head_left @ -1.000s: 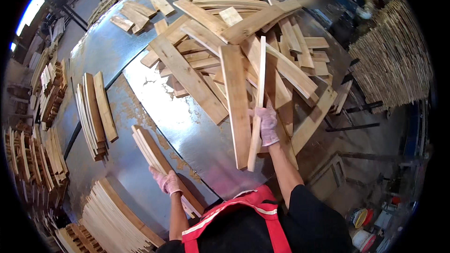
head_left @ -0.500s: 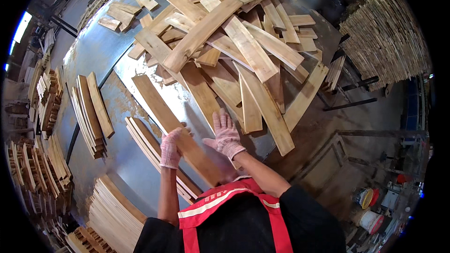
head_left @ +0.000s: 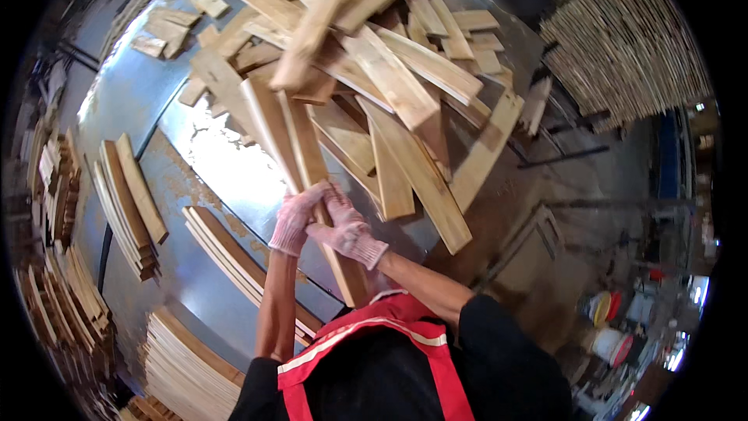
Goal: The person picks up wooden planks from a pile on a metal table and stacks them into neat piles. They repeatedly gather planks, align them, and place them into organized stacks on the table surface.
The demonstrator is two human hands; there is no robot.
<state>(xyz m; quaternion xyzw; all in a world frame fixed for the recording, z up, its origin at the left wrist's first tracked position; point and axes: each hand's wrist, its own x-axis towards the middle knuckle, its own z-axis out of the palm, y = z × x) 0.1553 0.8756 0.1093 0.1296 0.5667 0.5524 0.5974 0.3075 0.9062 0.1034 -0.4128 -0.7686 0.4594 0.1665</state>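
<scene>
My left hand, in a pinkish knit glove, is closed around a narrow wooden board turned up on its edge. Close against it, my gloved right hand is wrapped over a second wooden board, whose near end reaches toward my apron. The two boards run side by side away from me, their far ends at the edge of a loose heap of boards. My fingers overlap and partly hide where the boards meet. Just above the far ends, a blurred loose board lies slanted on the heap.
Left of my hands, a row of curved boards stands on the metal table. Further left is another small row, with a larger stack near my left elbow. A tall stack of thin slats rises at the far right, and buckets stand lower right.
My left hand's board has tipped from flat onto its edge and come beside the second one. My right hand has moved left and closed. A board atop the heap has swung round; the view has shifted.
</scene>
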